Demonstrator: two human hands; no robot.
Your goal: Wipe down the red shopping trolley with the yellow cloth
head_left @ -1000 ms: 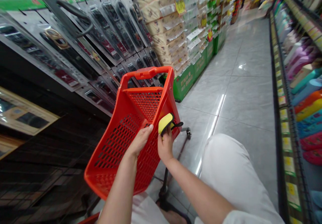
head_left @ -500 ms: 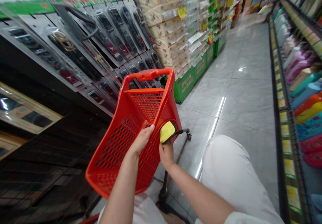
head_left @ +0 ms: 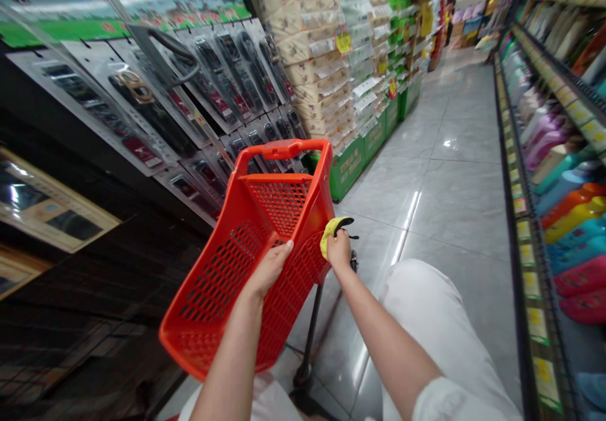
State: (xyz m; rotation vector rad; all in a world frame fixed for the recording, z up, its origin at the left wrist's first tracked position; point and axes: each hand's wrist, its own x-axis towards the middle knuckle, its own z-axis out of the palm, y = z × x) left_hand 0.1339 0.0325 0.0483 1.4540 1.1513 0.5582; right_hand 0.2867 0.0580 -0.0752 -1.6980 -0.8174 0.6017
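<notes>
A red plastic shopping basket cart (head_left: 250, 269) with perforated walls stands tilted in view before me. My left hand (head_left: 272, 267) is closed on the cart's right rim, thumb on top, with its fingers partly hidden. My right hand (head_left: 339, 249) grips a yellow cloth (head_left: 330, 231) with black edging, just outside the cart's right wall. Part of the cloth is bunched in the fingers. Inside, the visible part of the cart holds nothing.
Packaged belts (head_left: 151, 112) hang on a rack at the left. Stacked tissue packs (head_left: 317, 61) rise behind green boxes (head_left: 348, 168). A shelf of colourful bottles (head_left: 575, 213) lines the right side of the grey tiled floor (head_left: 464, 200). My white-clad knee is at lower right.
My right hand has moved right and slightly up with the yellow cloth, which is now more bunched. My left hand stays on the rim. The view has shifted slightly.
</notes>
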